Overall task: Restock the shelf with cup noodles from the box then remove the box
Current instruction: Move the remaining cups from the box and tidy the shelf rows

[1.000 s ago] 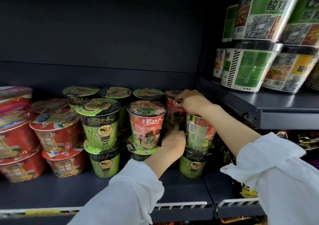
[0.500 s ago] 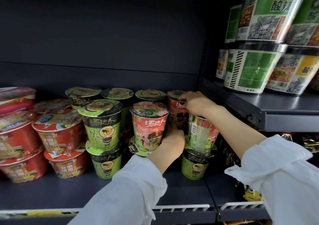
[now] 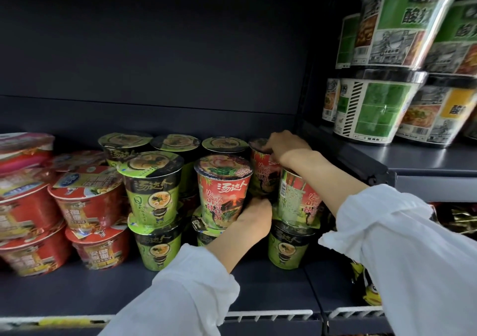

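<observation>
On the dark shelf (image 3: 258, 281), your right hand (image 3: 286, 146) grips the lid rim of a rear red cup noodle (image 3: 262, 173), while your left hand (image 3: 254, 217) curls around its base, between 2 front red cups.

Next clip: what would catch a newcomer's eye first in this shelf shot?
Two white-sleeved arms reach in from below. The right hand grips the top of a red paper noodle cup in the back row, and the left hand holds the side of a front red volcano-print cup. Big green-labelled bowls are stacked upper right.
</observation>
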A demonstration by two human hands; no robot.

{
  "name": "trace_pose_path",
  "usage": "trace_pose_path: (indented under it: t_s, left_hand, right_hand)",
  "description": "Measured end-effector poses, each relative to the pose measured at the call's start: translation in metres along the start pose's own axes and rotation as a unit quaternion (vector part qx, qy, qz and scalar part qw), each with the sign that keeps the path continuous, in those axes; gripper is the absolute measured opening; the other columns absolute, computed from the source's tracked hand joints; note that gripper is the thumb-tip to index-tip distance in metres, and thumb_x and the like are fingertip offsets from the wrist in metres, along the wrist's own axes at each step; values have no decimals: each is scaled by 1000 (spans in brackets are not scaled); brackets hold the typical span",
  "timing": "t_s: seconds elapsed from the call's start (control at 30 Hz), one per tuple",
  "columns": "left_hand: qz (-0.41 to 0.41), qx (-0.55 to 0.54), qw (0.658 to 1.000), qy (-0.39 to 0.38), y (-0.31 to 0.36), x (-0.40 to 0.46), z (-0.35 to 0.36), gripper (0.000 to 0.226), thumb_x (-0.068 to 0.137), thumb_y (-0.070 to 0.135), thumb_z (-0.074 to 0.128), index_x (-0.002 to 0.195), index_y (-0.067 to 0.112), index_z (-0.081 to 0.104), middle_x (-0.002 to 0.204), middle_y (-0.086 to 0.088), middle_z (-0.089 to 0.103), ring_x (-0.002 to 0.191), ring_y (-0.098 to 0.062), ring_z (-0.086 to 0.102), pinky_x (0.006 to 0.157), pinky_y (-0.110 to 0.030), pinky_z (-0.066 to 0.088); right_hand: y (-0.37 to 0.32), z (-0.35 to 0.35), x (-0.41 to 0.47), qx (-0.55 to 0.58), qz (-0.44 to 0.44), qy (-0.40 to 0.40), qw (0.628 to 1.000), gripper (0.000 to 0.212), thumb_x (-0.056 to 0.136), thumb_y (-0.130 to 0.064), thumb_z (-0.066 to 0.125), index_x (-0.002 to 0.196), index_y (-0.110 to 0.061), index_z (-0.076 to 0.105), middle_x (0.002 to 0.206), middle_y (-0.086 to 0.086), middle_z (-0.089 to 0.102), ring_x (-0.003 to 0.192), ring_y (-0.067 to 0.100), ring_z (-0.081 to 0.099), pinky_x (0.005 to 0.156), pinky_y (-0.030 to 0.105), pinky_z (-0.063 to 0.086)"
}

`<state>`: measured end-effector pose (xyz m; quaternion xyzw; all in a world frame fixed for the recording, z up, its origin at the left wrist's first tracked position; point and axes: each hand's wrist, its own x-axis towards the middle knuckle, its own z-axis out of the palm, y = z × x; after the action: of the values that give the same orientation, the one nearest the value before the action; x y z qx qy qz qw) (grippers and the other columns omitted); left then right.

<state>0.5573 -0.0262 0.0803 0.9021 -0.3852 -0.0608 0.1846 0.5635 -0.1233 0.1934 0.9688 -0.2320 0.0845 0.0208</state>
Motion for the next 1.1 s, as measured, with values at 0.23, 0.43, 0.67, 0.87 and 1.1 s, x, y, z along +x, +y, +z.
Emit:
trace_pose_path:
  t_s: [0.23,0.43,0.67,0.87,1.1]
  left_hand:
    - [-1,-3,1000,-5,0,-2,1,40,92,-4,40,132,1,45,141,-16,36,124,-29,45,106,-34,37]
    - [1,-33,999,-6,2,-6,-2,43,90,-5,41,133,1,44,142,-17,35,126,-31,44,107,-35,36]
    - [86,-81,993,24,-3,-26,-4,43,89,-5,41,132,1,46,138,-16,45,126,-30,44,105,-32,37]
    - [106,101,987,62,-4,-31,14,86,72,64,65,134,9,41,135,-7,47,128,-26,41,103,-37,35]
    - [76,140,976,150,7,-34,28,78,73,69,58,117,5,54,120,-8,57,116,-25,49,97,-33,35]
  right_hand:
    - [2,3,1,6,25,18,999,30,95,-5,45,124,-7,54,121,16,57,107,36,58,91,41,50]
    - [0,-5,-10,68,10,-8,998,35,93,-9,47,128,-9,56,123,15,60,103,33,61,89,39,53]
    - [4,-9,-81,104,-33,62,992,45,95,-29,47,138,-15,45,125,15,56,111,33,56,92,41,50]
    - [15,11,-113,6,-5,69,998,48,95,-38,45,133,-10,40,130,14,49,122,32,46,102,46,38]
    - [20,16,-117,-8,-45,115,992,41,96,-29,49,136,-21,45,129,6,56,119,27,52,95,40,45]
